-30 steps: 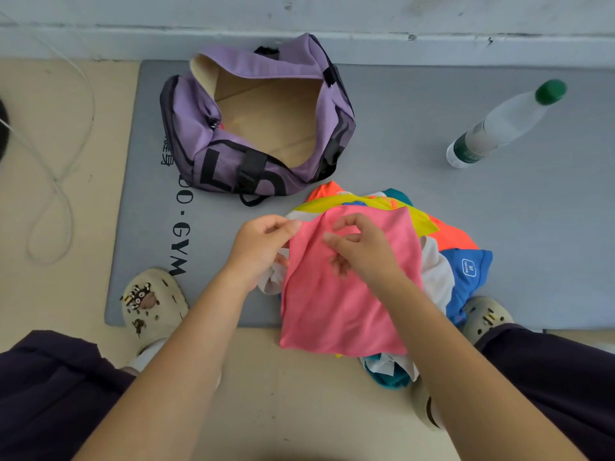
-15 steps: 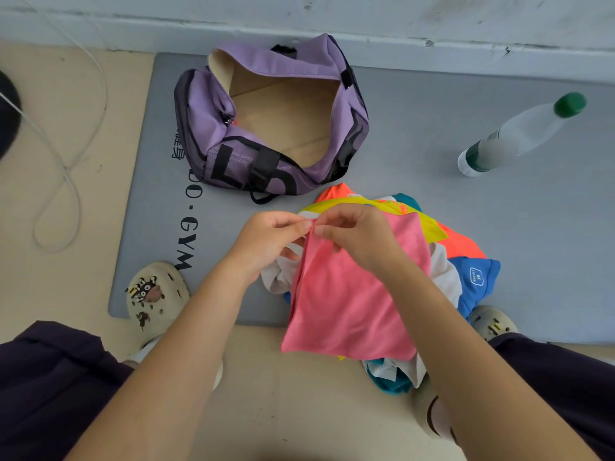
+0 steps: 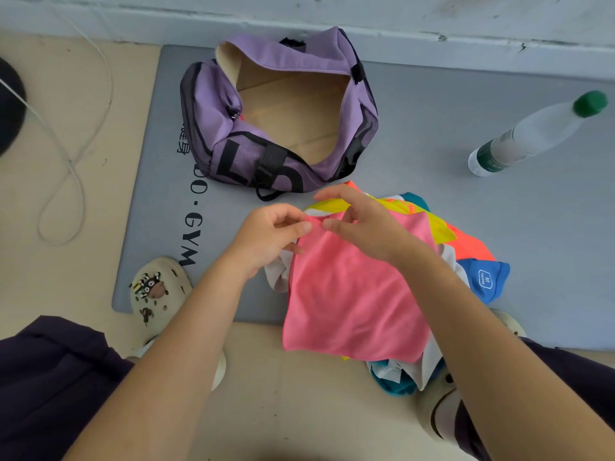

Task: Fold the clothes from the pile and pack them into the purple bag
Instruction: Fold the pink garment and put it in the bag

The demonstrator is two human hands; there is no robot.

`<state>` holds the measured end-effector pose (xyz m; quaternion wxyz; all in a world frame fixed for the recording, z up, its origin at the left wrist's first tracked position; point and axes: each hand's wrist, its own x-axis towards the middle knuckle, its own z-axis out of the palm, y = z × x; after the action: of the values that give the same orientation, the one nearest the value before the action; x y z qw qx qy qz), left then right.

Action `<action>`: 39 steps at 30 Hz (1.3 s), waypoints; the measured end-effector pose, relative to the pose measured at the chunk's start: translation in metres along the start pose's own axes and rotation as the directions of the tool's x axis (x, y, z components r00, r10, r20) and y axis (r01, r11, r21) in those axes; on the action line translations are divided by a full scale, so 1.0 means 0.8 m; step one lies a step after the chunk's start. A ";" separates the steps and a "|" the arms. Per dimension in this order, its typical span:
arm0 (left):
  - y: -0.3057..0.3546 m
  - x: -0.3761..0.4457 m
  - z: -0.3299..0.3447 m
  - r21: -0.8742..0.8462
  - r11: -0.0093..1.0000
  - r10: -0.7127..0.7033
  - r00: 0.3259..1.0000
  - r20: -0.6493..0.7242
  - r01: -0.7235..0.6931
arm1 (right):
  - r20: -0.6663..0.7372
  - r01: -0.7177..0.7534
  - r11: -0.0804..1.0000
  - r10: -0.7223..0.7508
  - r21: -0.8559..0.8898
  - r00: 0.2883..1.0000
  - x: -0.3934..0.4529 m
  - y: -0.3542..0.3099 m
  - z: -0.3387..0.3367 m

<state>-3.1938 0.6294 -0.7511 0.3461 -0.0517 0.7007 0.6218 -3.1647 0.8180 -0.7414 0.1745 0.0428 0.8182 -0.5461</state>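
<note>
We see the left hand (image 3: 266, 234) pinching the pink garment (image 3: 352, 294) at its far corner; right hand (image 3: 362, 224) fingers loose, apparently reaching for the edge. Garment lies atop the pile (image 3: 472, 251), near the open purple bag (image 3: 283, 111), likely for short transfers.

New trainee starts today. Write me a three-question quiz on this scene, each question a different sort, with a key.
1. True or false: the purple bag is zipped shut.
2. Which garment does the left hand pinch? A) blue B) pink C) yellow
3. Fill in: the bottle has a ____ cap.

Key:
1. False. It gapes open, and no clothes show inside.
2. B. It pinches the pink garment at its top edge; the right hand is at the same edge, on top of the pile.
3. Green.
</note>
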 end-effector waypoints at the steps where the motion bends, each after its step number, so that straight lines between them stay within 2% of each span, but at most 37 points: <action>1: 0.001 0.001 -0.002 0.003 1.000 0.012 1.000 0.006 -0.012 | 0.055 -0.003 1.000 0.003 0.002 0.998 0.004 -0.002 -0.002; 4: 0.001 0.005 -0.011 0.000 1.000 0.011 1.000 -0.029 -0.011 | 0.144 -0.060 0.992 0.075 -0.108 0.987 0.025 -0.008 -0.004; 7: -0.002 0.014 -0.017 0.062 0.998 -0.020 0.996 -0.084 0.025 | 0.114 -0.044 0.881 0.109 -0.470 0.987 0.046 -0.004 -0.011; 9: -0.004 0.018 -0.019 0.100 0.994 -0.026 0.998 -0.065 0.032 | 0.086 -0.056 0.829 0.124 -0.556 0.988 0.050 0.001 -0.017; 13: -0.009 0.025 -0.020 0.063 0.998 -0.019 0.994 -0.110 0.026 | 0.111 -0.059 0.959 0.093 -0.277 0.989 0.041 0.001 -0.015; 16: -0.013 0.025 -0.023 0.033 0.999 -0.017 0.985 -0.171 0.023 | 0.135 -0.018 0.983 0.043 -0.180 0.990 0.036 -0.001 -0.001; 19: -0.013 0.022 -0.026 0.061 0.998 0.001 0.978 -0.210 0.012 | 0.123 0.008 0.979 0.017 -0.203 0.992 0.042 0.002 0.010; 24: -0.010 0.021 -0.025 0.005 1.000 -0.005 0.976 -0.215 0.007 | 0.083 -0.012 0.973 0.032 -0.232 0.996 0.048 0.007 0.010; 30: -0.007 0.021 -0.029 0.085 0.996 0.032 0.998 -0.059 -0.027 | 0.074 -0.028 0.968 0.048 -0.250 0.996 0.052 0.013 0.007; 36: -0.011 0.022 -0.032 0.107 0.994 0.016 0.995 -0.095 -0.006 | 0.026 -0.066 0.953 0.077 -0.295 0.997 0.052 0.017 0.011; 39: -0.013 0.023 -0.031 0.123 0.992 0.020 0.994 -0.111 -0.006 | 0.019 -0.061 0.964 0.068 -0.258 0.997 0.049 0.016 0.009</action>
<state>-3.2130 0.6112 -0.7705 0.3047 -0.0608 0.7561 0.5760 -3.1962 0.8116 -0.7682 0.2076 0.0389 0.8779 -0.4297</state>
